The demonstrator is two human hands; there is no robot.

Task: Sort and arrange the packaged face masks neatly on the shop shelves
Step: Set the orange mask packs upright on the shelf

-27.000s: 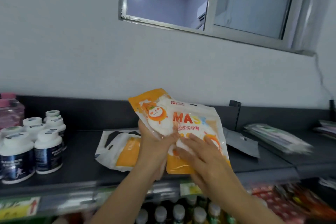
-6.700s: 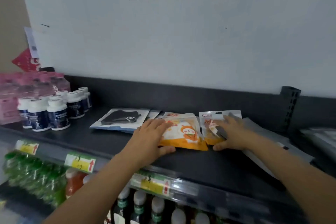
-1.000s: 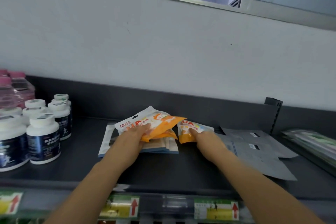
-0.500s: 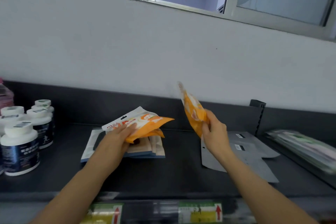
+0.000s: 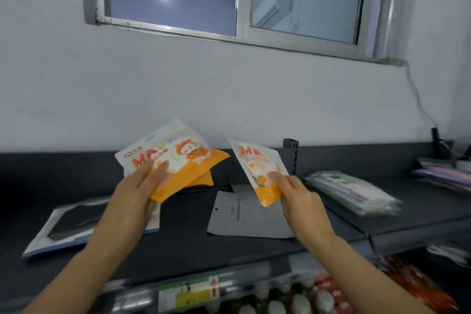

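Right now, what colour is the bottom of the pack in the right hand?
Orange, below a white printed upper part; head view.

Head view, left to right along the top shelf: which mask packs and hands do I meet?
Black mask pack lying flat → orange packs in the left hand → single orange pack in the right hand → stack of clear packs.

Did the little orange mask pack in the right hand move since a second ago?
Yes. The right hand has lifted the orange mask pack up off the dark shelf; it now hangs above the grey pouch.
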